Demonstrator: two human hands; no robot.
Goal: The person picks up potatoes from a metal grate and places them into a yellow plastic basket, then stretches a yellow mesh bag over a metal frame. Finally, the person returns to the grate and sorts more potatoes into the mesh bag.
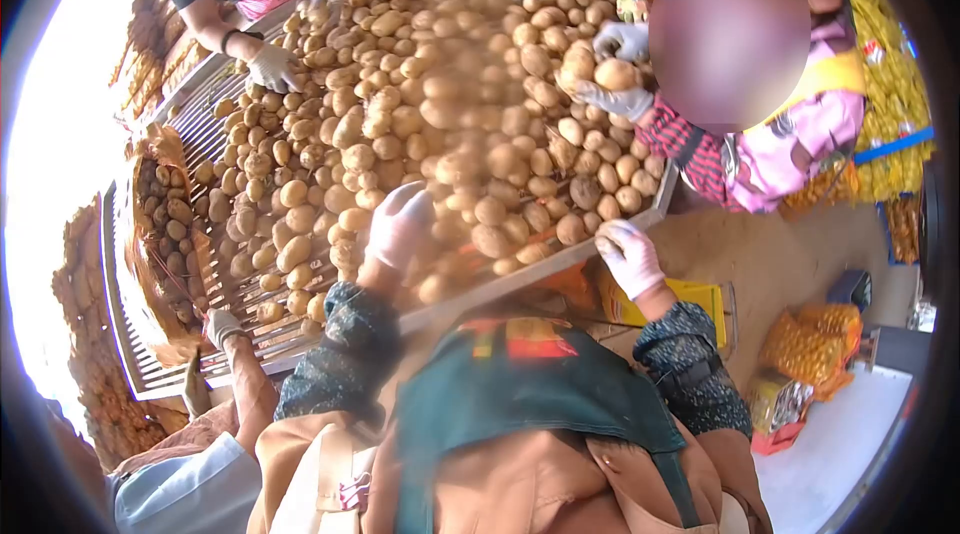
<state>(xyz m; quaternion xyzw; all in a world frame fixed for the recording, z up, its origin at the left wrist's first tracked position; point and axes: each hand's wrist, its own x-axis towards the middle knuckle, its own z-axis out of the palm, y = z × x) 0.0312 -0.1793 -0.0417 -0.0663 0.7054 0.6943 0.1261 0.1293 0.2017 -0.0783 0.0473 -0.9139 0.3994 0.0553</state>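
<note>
A broad heap of potatoes (385, 119) covers the slatted metal sorting table (440, 312) before me. My left hand (402, 224), in a white glove, rests over the potatoes near the front edge, its fingers stretched out with no potato in them. At the table's right front corner is my right hand (630, 256), gloved too, its fingers curled in beside the metal rim. Whether anything sits inside those curled fingers is hidden. The potatoes in the middle look blurred.
Across the right corner, a co-worker's gloved hands (612, 74) hold potatoes. Other gloved hands (275, 69) work along the far side. At the left, another person's hand (222, 327) grips a torn sack (165, 234) of potatoes. A yellow crate (700, 302) and filled net bags (815, 342) stand right.
</note>
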